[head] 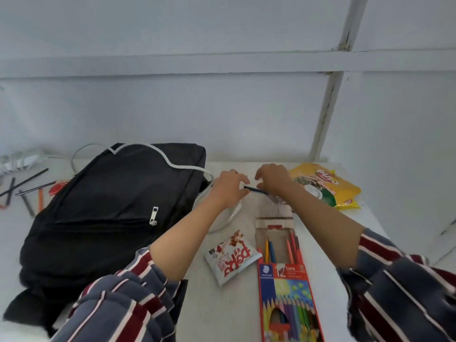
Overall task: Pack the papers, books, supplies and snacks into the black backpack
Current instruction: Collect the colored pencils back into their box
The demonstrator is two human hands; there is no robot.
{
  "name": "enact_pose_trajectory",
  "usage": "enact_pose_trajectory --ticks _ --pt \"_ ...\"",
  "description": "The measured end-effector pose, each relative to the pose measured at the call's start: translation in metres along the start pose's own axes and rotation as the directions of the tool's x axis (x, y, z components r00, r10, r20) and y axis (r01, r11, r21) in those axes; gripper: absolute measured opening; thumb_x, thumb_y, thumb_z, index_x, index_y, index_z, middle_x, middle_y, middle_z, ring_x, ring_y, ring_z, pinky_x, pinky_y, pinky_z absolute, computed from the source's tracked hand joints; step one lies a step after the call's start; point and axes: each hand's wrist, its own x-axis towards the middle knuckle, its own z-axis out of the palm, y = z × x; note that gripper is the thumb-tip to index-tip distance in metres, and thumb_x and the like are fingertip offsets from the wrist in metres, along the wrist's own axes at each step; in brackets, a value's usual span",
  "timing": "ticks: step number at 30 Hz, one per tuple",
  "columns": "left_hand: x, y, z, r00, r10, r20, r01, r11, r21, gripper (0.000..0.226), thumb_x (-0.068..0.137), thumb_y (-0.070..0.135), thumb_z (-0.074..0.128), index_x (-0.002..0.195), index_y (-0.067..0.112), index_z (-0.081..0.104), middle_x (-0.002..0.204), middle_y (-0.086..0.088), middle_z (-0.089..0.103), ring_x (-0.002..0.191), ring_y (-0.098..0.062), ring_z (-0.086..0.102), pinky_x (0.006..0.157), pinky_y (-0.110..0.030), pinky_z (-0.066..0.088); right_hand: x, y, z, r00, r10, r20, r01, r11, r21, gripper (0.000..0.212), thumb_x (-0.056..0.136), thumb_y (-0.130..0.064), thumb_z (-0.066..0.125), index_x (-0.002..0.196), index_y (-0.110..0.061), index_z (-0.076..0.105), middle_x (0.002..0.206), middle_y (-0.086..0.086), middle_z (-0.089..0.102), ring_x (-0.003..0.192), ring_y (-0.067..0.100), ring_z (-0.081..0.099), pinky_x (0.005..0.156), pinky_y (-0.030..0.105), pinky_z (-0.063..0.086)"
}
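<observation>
Fingertips of the left hand [229,186] are pinched on one end of a dark blue pencil [256,191], whose other end is gripped under the curled fingers of the right hand [274,180]; the pencil is held just above the worktop [222,314], near its far edge. From the hands, the black backpack [111,208] is found at 8 o'clock, laid flat with its front pocket upward and a metal zip pull [154,215] shown on that pocket; its right edge is just beside the left wrist. A white cord [172,164] is draped across the far corner of the backpack and is led down beside the left hand. At 3 o'clock, just past the right hand, a yellow snack bag [325,187] is laid flat. At 6 o'clock a coloured-pencil box [286,292] is placed lengthwise between the forearms, its inner tray pulled out toward the hands with a few pencils left in it. Just beside that box, at 7 o'clock, a small red-and-white snack packet [232,257] is set. Well apart, at 9 o'clock beyond the backpack, loose pens and pencils [27,191] are scattered. Striped sleeves [118,304] are pushed up on both forearms.
</observation>
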Motion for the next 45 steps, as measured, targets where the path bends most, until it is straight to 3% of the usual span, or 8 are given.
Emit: enact_pose_trajectory --ticks 8,12,15,21,25,33,41,45 --pt "0.034 -0.014 0.006 0.993 -0.056 0.104 0.044 0.993 0.108 0.036 0.086 0.03 0.059 0.122 0.028 0.059 0.126 -0.007 0.051 0.118 -0.029 0.046 0.096 -0.04 0.042 0.036 -0.009 0.026 0.996 -0.029 0.082 0.047 0.974 -0.221 0.03 0.092 -0.037 0.049 0.109 -0.016 0.06 0.115 0.003 0.061 0.114 0.024 0.05 0.101 0.036 0.027" --pt "0.038 -0.018 0.01 0.992 -0.061 0.112 0.048 0.992 0.116 0.034 0.089 0.023 0.055 0.123 0.025 0.059 0.127 -0.008 0.049 0.119 -0.03 0.043 0.095 -0.039 0.04 0.04 -0.011 0.026 0.994 0.02 0.105 0.004 0.976 -0.218 0.007 0.088 -0.023 0.054 0.086 -0.018 0.051 0.09 0.0 0.061 0.103 0.022 0.054 0.102 0.038 0.023" --pt "0.037 -0.021 0.008 0.99 -0.079 0.117 0.071 0.995 0.076 0.034 0.088 0.014 0.052 0.12 0.021 0.061 0.125 -0.01 0.048 0.118 -0.03 0.044 0.092 -0.038 0.042 0.041 -0.01 0.023 0.995 0.062 0.083 -0.045 0.981 -0.188 0.008 0.087 -0.012 0.051 0.082 -0.014 0.045 0.064 -0.003 0.04 0.096 0.023 0.056 0.103 0.038 0.022" --pt "0.035 -0.022 0.004 0.988 -0.091 0.126 0.088 0.996 0.025 0.032 0.084 0.009 0.056 0.113 0.017 0.065 0.122 -0.011 0.05 0.111 -0.029 0.052 0.091 -0.037 0.046 0.048 -0.002 0.024 0.99 0.139 0.027 -0.134 0.984 -0.12 0.012 0.087 -0.012 0.05 0.078 -0.013 0.042 0.062 -0.002 0.037 0.074 0.023 0.044 0.092 0.036 0.026" --pt "0.035 -0.022 0.004 0.986 -0.098 0.135 0.098 0.995 0.008 0.035 0.084 0.01 0.059 0.118 0.018 0.062 0.123 -0.01 0.047 0.113 -0.027 0.05 0.092 -0.038 0.046 0.053 -0.001 0.019 0.988 0.151 0.0 -0.151 0.988 -0.02 0.015 0.085 -0.017 0.053 0.071 -0.014 0.048 0.067 -0.001 0.047 0.075 0.023 0.049 0.077 0.034 0.018" --pt "0.033 -0.023 0.002 0.988 -0.092 0.122 0.098 0.994 -0.043 0.036 0.084 0.017 0.063 0.121 0.02 0.062 0.12 -0.009 0.049 0.109 -0.026 0.053 0.091 -0.038 0.047 0.053 -0.017 -0.003 0.99 0.058 -0.13 -0.024 0.968 0.251 0.019 0.091 -0.03 0.054 0.099 -0.016 0.065 0.102 -0.002 0.066 0.097 0.02 0.058 0.086 0.035 0.024" --pt "0.026 -0.02 -0.006 0.992 -0.107 0.072 0.118 0.976 -0.181 0.025 0.087 0.012 0.06 0.111 0.01 0.065 0.12 -0.008 0.06 0.107 -0.021 0.057 0.085 -0.027 0.045 0.031 -0.026 -0.037 0.986 -0.059 -0.156 0.132 0.846 0.516 0.013 0.093 -0.023 0.055 0.1 -0.017 0.064 0.072 0.004 0.062 0.058 0.016 0.054 0.06 0.025 0.041" --pt "0.016 -0.02 -0.008 0.992 -0.105 0.068 0.115 0.979 -0.167 0.024 0.089 0.011 0.057 0.111 0.009 0.064 0.125 -0.008 0.056 0.114 -0.02 0.053 0.09 -0.026 0.042 0.009 -0.024 -0.051 0.989 -0.107 -0.106 0.15 0.764 0.628 0.015 0.095 -0.009 0.047 0.103 -0.008 0.06 0.081 0.013 0.069 0.065 0.02 0.06 0.074 0.032 0.05"
